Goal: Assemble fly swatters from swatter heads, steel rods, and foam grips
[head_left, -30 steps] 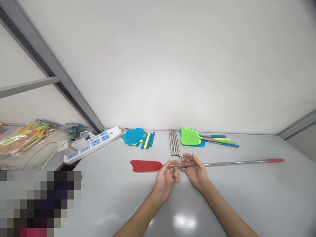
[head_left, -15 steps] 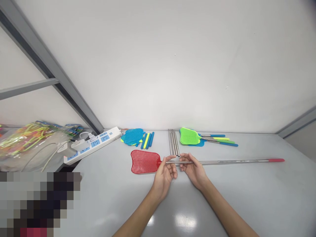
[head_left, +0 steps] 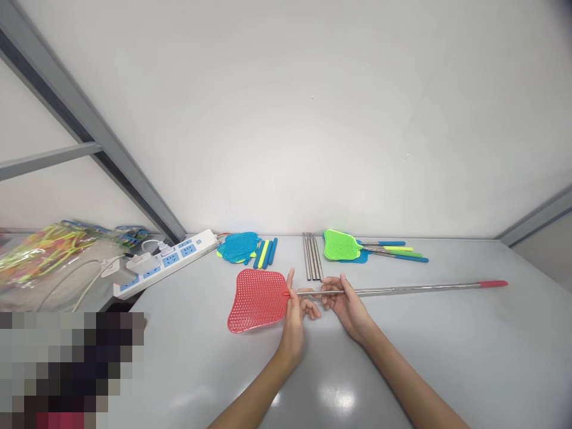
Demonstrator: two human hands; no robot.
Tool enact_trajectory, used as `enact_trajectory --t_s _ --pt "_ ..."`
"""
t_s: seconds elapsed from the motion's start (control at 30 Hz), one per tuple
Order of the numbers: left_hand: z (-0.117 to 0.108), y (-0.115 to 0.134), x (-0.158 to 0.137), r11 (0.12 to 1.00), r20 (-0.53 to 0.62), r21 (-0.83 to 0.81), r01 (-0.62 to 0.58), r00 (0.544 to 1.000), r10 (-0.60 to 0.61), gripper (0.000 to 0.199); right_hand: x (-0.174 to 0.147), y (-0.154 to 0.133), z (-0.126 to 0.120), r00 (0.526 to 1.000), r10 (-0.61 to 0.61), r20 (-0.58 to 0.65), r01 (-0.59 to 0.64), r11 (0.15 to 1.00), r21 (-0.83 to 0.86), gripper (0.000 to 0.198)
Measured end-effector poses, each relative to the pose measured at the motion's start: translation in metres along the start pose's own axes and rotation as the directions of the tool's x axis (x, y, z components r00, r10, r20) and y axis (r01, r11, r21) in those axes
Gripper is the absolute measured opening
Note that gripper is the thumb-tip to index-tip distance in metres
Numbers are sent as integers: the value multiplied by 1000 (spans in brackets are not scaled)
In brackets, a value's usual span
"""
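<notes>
Red perforated plastic swatter head (head_left: 257,300): L end of the piece in hand, just L of the left hand, broad mesh face turned up toward the camera; can't tell if its near edge touches the grey worktop (head_left: 196,357).
Slim silver metal shaft (head_left: 411,289): one long axis, L to R, roughly parallel w/ the pale back wall (head_left: 313,119); runs from the head's neck past both hands and well out to the R.
Long red grip (head_left: 492,284): R end of that same line, well apart from the right hand, not held.
Left hand (head_left: 297,307): nearer the head by far; thumb and fingers closed in at the neck, where head meets shaft, one finger sticking up beyond, the others loosely curled (light pinch, I'd say, no fist).
Right hand (head_left: 342,298): next along, just R of the left hand; thumb and fingers half curled about the shaft, palm fairly open, hold looks loose.
Head, shaft & forearms: head and shaft lie in line, crosswise to the person; left hand best placed to tilt the head, right to steady the shaft (my read).
Bare silver metal tubes (head_left: 313,256): beyond the hands, pointing away, approx. square to the shaft.
</notes>
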State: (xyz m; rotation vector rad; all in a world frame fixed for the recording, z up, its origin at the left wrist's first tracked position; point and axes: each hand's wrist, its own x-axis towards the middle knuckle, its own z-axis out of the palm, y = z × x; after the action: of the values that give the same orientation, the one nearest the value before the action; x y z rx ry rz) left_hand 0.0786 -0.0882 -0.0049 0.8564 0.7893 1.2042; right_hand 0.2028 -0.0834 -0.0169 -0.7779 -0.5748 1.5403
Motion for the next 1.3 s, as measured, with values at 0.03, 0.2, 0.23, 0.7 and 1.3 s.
enact_trajectory --t_s 0.03,0.2,0.23,0.7,1.3 --pt "0 0 0 1000 -8 19 -10 1000 10 54 0 0 0 1000 1 2 -1 1000 -2 36" --pt "-2 4 1 999 -50 24 -29 998 30 53 0 -4 -1 999 -24 -24 24 1000 5 37" --pt "-2 4 1 999 -48 22 -24 999 25 53 0 -5 -2 999 -31 -31 31 999 7 37" --pt "-7 13 7 970 -130 -236 53 988 -86 44 5 -21 -23 979 -45 -198 96 961 258 27" --pt "-13 13 16 852 -211 -513 103 947 -241 38 4 -43 -33 980 -131 -151 175 928 330 13"
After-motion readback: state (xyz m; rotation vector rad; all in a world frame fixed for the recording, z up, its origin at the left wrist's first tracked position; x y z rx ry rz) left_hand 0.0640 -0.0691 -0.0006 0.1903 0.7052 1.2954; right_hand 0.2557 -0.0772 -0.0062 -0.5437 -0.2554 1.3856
